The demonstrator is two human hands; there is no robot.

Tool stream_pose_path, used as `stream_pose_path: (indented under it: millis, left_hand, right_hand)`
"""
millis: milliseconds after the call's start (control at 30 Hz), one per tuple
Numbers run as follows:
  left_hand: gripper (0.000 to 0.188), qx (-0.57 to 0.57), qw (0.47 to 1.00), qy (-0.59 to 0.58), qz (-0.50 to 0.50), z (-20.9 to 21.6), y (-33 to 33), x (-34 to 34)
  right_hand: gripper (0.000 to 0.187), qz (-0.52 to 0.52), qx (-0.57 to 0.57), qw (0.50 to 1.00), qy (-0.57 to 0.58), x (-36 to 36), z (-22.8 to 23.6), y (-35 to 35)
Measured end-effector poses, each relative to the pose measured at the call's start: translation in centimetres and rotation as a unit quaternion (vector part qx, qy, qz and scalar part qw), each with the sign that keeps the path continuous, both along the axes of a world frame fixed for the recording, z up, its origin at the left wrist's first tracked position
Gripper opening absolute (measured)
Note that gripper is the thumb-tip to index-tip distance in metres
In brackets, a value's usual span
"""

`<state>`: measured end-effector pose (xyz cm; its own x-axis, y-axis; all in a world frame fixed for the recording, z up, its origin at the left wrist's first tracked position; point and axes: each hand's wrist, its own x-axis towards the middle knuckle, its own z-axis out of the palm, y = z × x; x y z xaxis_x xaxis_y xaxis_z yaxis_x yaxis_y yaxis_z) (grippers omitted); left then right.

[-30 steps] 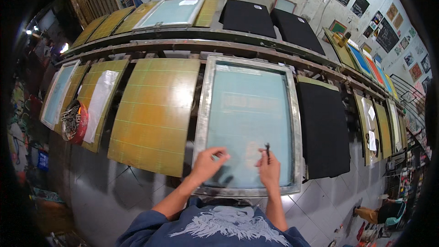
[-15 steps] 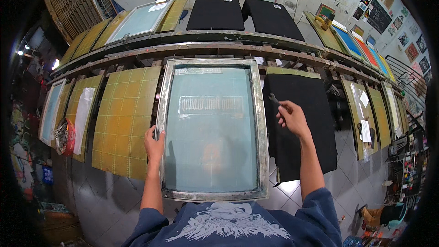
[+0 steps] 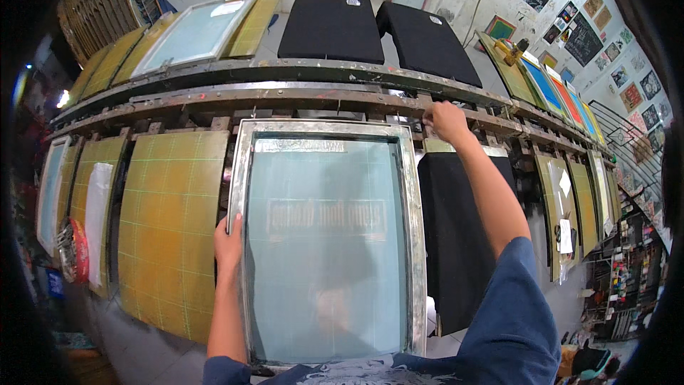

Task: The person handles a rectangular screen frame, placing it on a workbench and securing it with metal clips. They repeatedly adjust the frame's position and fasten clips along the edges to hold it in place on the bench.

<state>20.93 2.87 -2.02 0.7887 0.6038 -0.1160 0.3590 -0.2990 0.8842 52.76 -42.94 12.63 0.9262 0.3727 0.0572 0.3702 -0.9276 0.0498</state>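
A large screen-printing screen (image 3: 320, 264) stands in front of me, its worn metal frame around pale blue mesh with a band of lettering. My left hand (image 3: 228, 244) is closed on the left side of that frame. Beyond the screen's upper right corner, my right hand (image 3: 449, 122) reaches to the near rail (image 3: 320, 100). Its fingers are curled together; whatever they hold is hidden, and the wrench seen earlier cannot be made out. Under my right forearm lies a black cloth-covered board (image 3: 456, 242).
Yellowish gridded boards (image 3: 171, 228) line the near side on the left. Across the rails are black-covered boards (image 3: 331, 28) and another screen (image 3: 192, 36). A red-rimmed container (image 3: 73, 249) sits far left. Clear plastic and papers (image 3: 565, 235) lie on a board at right.
My right hand has moved up and away from me, from over the black board to the rail, and the wrench has gone out of sight. My left hand stays on the frame.
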Motion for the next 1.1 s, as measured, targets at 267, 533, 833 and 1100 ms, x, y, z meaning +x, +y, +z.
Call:
stream_pose_path:
  millis: [267, 533, 833, 1100]
  left_hand:
    - [0.045, 0.024, 0.999, 0.040, 0.025, 1.1, -0.7, -0.1]
    - [0.049, 0.047, 0.998, 0.025, 0.036, 2.8, -1.8, 0.4]
    - [0.049, 0.043, 0.998, 0.038, 0.040, 1.1, -0.9, 0.1]
    - [0.050, 0.039, 0.998, 0.025, 0.033, 0.8, -1.2, 0.4]
  right_hand:
    - [0.020, 0.051, -0.169, 0.984, 0.038, 6.3, -1.7, 5.6]
    - [0.021, 0.094, -0.211, 0.972, 0.042, 6.8, -3.4, 9.9]
    - [0.022, 0.036, -0.250, 0.965, 0.067, 8.5, -8.1, 13.3]
    - [0.023, 0.147, 0.045, 0.979, 0.135, 8.1, -8.8, -7.5]
